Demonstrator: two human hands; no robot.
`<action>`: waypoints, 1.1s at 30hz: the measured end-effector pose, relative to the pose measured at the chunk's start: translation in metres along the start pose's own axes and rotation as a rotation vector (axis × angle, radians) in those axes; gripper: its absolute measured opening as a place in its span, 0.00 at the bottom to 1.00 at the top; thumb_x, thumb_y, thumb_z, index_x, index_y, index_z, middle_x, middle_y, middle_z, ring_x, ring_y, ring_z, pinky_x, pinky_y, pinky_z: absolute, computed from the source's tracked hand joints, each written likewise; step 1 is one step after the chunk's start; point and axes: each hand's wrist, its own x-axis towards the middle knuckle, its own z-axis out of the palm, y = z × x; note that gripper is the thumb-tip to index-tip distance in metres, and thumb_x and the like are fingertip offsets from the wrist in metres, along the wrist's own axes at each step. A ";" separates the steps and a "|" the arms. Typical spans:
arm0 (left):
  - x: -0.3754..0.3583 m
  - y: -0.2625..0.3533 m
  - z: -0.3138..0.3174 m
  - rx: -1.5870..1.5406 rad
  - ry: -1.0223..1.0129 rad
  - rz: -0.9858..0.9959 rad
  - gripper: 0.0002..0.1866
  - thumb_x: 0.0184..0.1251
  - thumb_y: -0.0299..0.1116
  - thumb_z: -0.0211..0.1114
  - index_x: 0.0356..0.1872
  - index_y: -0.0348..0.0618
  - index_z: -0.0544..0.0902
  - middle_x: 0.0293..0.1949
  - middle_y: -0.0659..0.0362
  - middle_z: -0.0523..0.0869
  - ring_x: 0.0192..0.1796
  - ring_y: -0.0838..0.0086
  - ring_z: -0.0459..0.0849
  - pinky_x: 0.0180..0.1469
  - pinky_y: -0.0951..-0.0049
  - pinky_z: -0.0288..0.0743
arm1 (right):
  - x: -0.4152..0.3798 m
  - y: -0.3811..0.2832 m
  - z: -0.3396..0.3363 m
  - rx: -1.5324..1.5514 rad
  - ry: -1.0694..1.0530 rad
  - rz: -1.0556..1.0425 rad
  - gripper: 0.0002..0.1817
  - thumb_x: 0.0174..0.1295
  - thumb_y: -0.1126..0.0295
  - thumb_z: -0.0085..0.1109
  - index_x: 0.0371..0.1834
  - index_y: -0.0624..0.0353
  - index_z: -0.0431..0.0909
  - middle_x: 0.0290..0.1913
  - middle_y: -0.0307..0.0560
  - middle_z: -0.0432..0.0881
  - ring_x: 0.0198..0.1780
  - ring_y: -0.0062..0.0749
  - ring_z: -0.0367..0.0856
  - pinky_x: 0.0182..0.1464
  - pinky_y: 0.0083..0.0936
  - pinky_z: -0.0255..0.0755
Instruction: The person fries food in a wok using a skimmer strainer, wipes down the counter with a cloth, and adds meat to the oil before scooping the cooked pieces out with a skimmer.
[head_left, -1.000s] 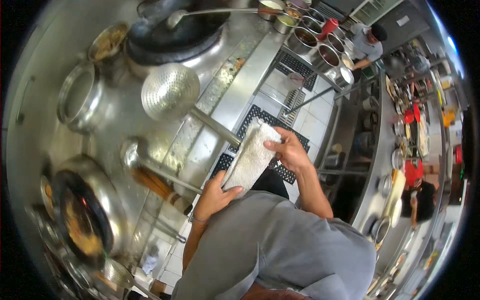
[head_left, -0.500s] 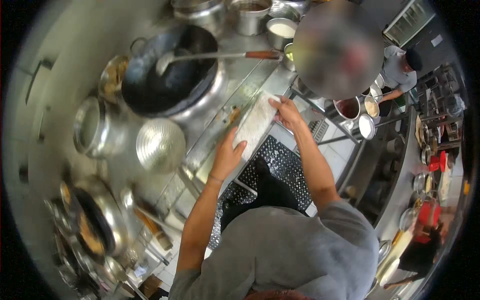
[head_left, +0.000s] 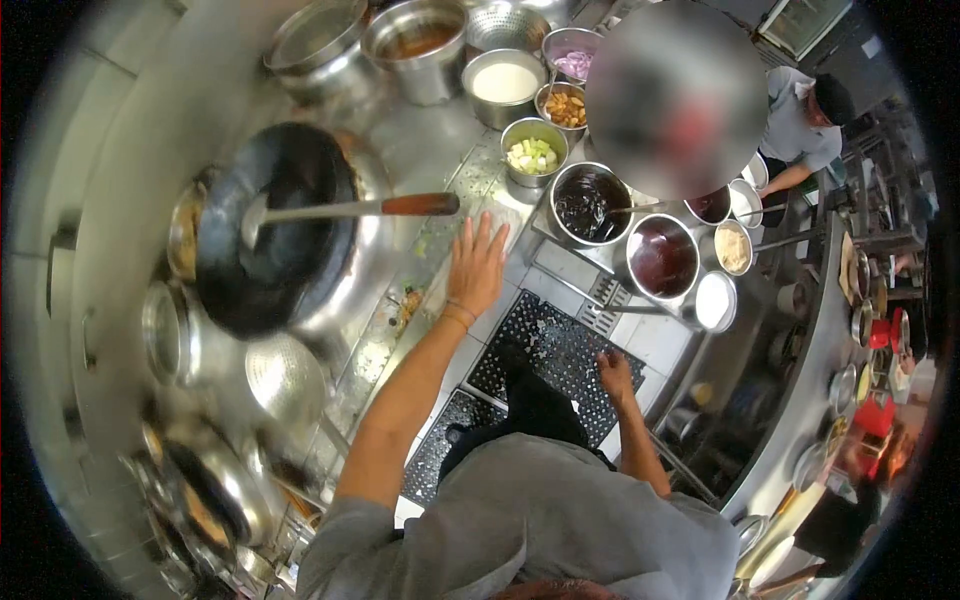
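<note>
Steel counter edge [head_left: 520, 215]: our left hand [head_left: 476, 265] lies flat, fingers spread, pressing the folded white cloth [head_left: 497, 222] (mostly hidden) beside the black wok [head_left: 270, 235]; our right hand [head_left: 616, 375] hangs empty, loosely curled.

The person wears a grey short-sleeved shirt [head_left: 545, 525] of plain, unmarked cloth that fills the lower middle of the frame; its fabric creases in soft folds across the shoulders. Both short sleeves end above the elbow, so the forearms are bare. Below the shirt, toward the centre of the frame, dark, nearly black trousers or an apron [head_left: 530, 400] show; which of the two cannot be told. A thin band [head_left: 458, 312] circles the wrist of the left hand [head_left: 476, 268], left of centre. The right hand [head_left: 617, 373], right of centre, is bare, with no band visible at its wrist. At the very bottom edge a strip of brownish hair [head_left: 545, 592] shows.
</note>
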 end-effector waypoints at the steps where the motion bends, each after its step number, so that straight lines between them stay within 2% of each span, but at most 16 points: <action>1: 0.012 0.001 0.002 -0.003 0.038 0.018 0.27 0.68 0.39 0.57 0.68 0.54 0.67 0.71 0.48 0.61 0.72 0.43 0.57 0.68 0.44 0.56 | -0.002 0.003 -0.004 -0.068 0.008 0.051 0.24 0.67 0.60 0.57 0.55 0.71 0.73 0.40 0.55 0.84 0.41 0.35 0.82 0.45 0.30 0.74; 6: 0.052 0.005 0.013 -0.052 -0.002 0.019 0.28 0.69 0.38 0.56 0.70 0.52 0.65 0.73 0.48 0.57 0.73 0.44 0.55 0.70 0.44 0.53 | -0.003 -0.009 -0.013 -0.071 0.044 -0.002 0.24 0.66 0.60 0.58 0.56 0.71 0.72 0.38 0.52 0.84 0.37 0.33 0.81 0.40 0.29 0.73; 10: 0.053 0.007 0.011 -0.028 -0.033 -0.001 0.29 0.68 0.41 0.56 0.71 0.54 0.64 0.73 0.49 0.56 0.73 0.45 0.54 0.71 0.43 0.49 | 0.016 -0.012 -0.012 -0.069 0.008 -0.098 0.25 0.68 0.60 0.56 0.60 0.70 0.70 0.33 0.45 0.81 0.33 0.25 0.76 0.36 0.25 0.72; 14: 0.018 0.016 -0.008 -0.116 0.074 -0.083 0.32 0.64 0.43 0.61 0.69 0.52 0.66 0.73 0.49 0.57 0.74 0.48 0.53 0.72 0.44 0.47 | 0.033 -0.011 -0.010 -0.060 -0.079 -0.139 0.28 0.68 0.57 0.57 0.61 0.69 0.69 0.32 0.43 0.79 0.30 0.22 0.74 0.32 0.21 0.71; 16: -0.019 0.025 -0.024 -0.127 0.057 -0.157 0.36 0.65 0.46 0.61 0.72 0.48 0.61 0.75 0.48 0.53 0.75 0.48 0.51 0.74 0.45 0.42 | 0.030 -0.035 -0.013 -0.090 -0.106 -0.176 0.28 0.68 0.56 0.57 0.61 0.70 0.68 0.30 0.42 0.78 0.28 0.22 0.74 0.29 0.20 0.70; 17: -0.041 0.027 -0.021 -0.112 0.054 -0.204 0.37 0.64 0.46 0.62 0.71 0.44 0.61 0.74 0.48 0.53 0.76 0.49 0.50 0.74 0.45 0.42 | 0.048 -0.003 -0.003 -0.009 -0.151 -0.218 0.27 0.68 0.58 0.57 0.61 0.70 0.69 0.30 0.43 0.78 0.26 0.21 0.74 0.28 0.20 0.69; 18: -0.052 0.028 -0.017 -0.112 0.070 -0.243 0.37 0.64 0.46 0.62 0.71 0.44 0.61 0.74 0.48 0.53 0.76 0.49 0.50 0.74 0.45 0.42 | 0.040 -0.027 -0.002 -0.064 -0.147 -0.175 0.23 0.66 0.59 0.57 0.57 0.66 0.74 0.38 0.58 0.84 0.39 0.40 0.84 0.43 0.31 0.76; 20: -0.067 0.032 -0.011 -0.085 -0.013 -0.238 0.38 0.62 0.47 0.62 0.71 0.44 0.62 0.74 0.49 0.55 0.76 0.54 0.49 0.75 0.48 0.40 | 0.053 -0.037 0.009 -0.172 -0.225 -0.210 0.23 0.66 0.60 0.57 0.58 0.67 0.73 0.40 0.61 0.84 0.41 0.44 0.84 0.45 0.32 0.76; 22: -0.058 0.037 -0.011 -0.143 0.058 -0.290 0.38 0.59 0.48 0.65 0.68 0.43 0.66 0.73 0.49 0.57 0.76 0.55 0.51 0.75 0.49 0.41 | 0.061 -0.065 0.012 -0.271 -0.349 -0.308 0.23 0.66 0.62 0.57 0.58 0.67 0.72 0.41 0.63 0.83 0.41 0.47 0.84 0.44 0.34 0.76; 24: -0.060 0.037 0.006 -0.089 0.128 -0.300 0.36 0.55 0.48 0.68 0.64 0.43 0.71 0.72 0.49 0.59 0.75 0.54 0.53 0.74 0.49 0.44 | 0.083 -0.069 0.028 -0.237 -0.414 -0.599 0.19 0.66 0.68 0.57 0.58 0.66 0.72 0.33 0.41 0.81 0.30 0.21 0.75 0.32 0.22 0.73; 26: -0.083 0.041 -0.002 -0.156 0.172 -0.292 0.38 0.57 0.49 0.67 0.67 0.43 0.68 0.73 0.47 0.57 0.76 0.55 0.50 0.75 0.47 0.42 | 0.098 -0.088 0.038 -0.194 -0.510 -0.485 0.18 0.67 0.70 0.56 0.58 0.67 0.73 0.36 0.45 0.82 0.32 0.23 0.77 0.35 0.23 0.75; 27: -0.104 0.046 -0.020 -0.241 0.195 -0.322 0.38 0.60 0.49 0.65 0.69 0.44 0.65 0.74 0.47 0.53 0.77 0.56 0.47 0.75 0.45 0.41 | 0.069 -0.135 0.037 -0.258 -0.529 -0.475 0.18 0.67 0.69 0.55 0.58 0.67 0.73 0.36 0.47 0.83 0.32 0.25 0.78 0.35 0.24 0.74; 28: -0.127 0.051 -0.028 -0.326 0.213 -0.332 0.36 0.62 0.46 0.64 0.70 0.45 0.63 0.75 0.47 0.50 0.77 0.53 0.47 0.75 0.46 0.42 | 0.040 -0.180 0.040 -0.315 -0.530 -0.468 0.18 0.68 0.68 0.54 0.58 0.66 0.73 0.37 0.49 0.83 0.32 0.27 0.79 0.34 0.24 0.74; 30: -0.185 0.062 -0.063 -0.313 0.221 -0.438 0.31 0.66 0.43 0.61 0.68 0.44 0.66 0.74 0.47 0.54 0.75 0.53 0.56 0.73 0.52 0.53 | 0.052 -0.179 0.058 -0.339 -0.607 -0.577 0.18 0.68 0.69 0.55 0.58 0.66 0.73 0.36 0.46 0.83 0.31 0.24 0.78 0.32 0.23 0.73; 32: -0.249 0.073 -0.092 -0.587 0.253 -0.626 0.24 0.67 0.37 0.61 0.62 0.41 0.73 0.66 0.46 0.69 0.65 0.55 0.73 0.65 0.60 0.69 | 0.027 -0.211 0.080 -0.380 -0.712 -0.555 0.18 0.67 0.67 0.55 0.55 0.67 0.75 0.34 0.49 0.83 0.30 0.27 0.80 0.32 0.23 0.74; 33: -0.278 0.079 -0.109 -0.575 0.339 -0.732 0.20 0.66 0.34 0.62 0.57 0.40 0.76 0.59 0.47 0.75 0.57 0.56 0.78 0.59 0.62 0.74 | 0.021 -0.218 0.092 -0.363 -0.871 -0.544 0.15 0.67 0.68 0.55 0.52 0.67 0.77 0.32 0.47 0.82 0.28 0.25 0.79 0.31 0.22 0.73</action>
